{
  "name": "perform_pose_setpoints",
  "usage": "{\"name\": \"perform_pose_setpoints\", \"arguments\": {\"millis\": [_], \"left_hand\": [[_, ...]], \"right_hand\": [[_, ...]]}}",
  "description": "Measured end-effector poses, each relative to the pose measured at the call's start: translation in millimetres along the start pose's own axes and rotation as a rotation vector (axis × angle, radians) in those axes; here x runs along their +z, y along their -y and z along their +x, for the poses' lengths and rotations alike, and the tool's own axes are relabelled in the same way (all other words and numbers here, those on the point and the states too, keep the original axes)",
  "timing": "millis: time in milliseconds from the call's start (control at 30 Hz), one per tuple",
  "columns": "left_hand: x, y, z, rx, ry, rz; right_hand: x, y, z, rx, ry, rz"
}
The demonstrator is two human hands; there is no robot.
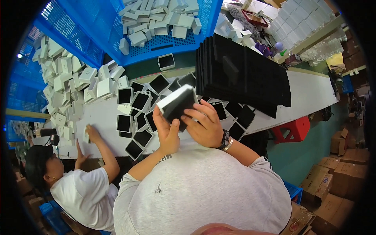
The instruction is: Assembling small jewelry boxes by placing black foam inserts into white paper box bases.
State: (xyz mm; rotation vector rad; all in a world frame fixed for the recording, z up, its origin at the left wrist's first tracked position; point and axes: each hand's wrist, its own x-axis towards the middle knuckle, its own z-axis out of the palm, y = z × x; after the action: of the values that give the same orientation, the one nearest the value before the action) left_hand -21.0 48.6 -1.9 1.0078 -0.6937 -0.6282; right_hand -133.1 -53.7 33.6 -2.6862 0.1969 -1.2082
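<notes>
Above the table, in front of my chest, I hold a small white box tilted, with a black lining or insert showing on it. My left hand grips its left side, with the thumb by its lower edge. My right hand is on its right side, with curled fingers against the black part and the box edge. Under and left of my hands lie several open white boxes with black insides. A stack of black foam-like sheets stands just right of them.
A blue plastic crate full of white boxes stands at the back. More white boxes are heaped at left. A co-worker sits left, handling a small item. A red stool and cardboard cartons are at right.
</notes>
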Motion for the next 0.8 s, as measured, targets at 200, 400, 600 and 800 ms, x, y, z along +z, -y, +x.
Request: {"name": "perform_pose_setpoints", "arguments": {"millis": [200, 400, 600, 800], "left_hand": [[3, -14, 6, -0.241, -0.006, -0.085], [4, -20, 6, -0.388, 0.004, -0.076], [-2, -22, 13, -0.449, -0.039, -0.073], [-6, -9, 9, -0.425, -0.057, -0.128]], "right_hand": [[-2, -10, 8, 0.76, -0.279, 1.149], [1, -22, 0, 0.849, 0.161, 0.999], [2, -29, -6, 0.766, 0.091, 1.074], [-4, -23, 5, 0.713, -0.087, 0.794]]}}
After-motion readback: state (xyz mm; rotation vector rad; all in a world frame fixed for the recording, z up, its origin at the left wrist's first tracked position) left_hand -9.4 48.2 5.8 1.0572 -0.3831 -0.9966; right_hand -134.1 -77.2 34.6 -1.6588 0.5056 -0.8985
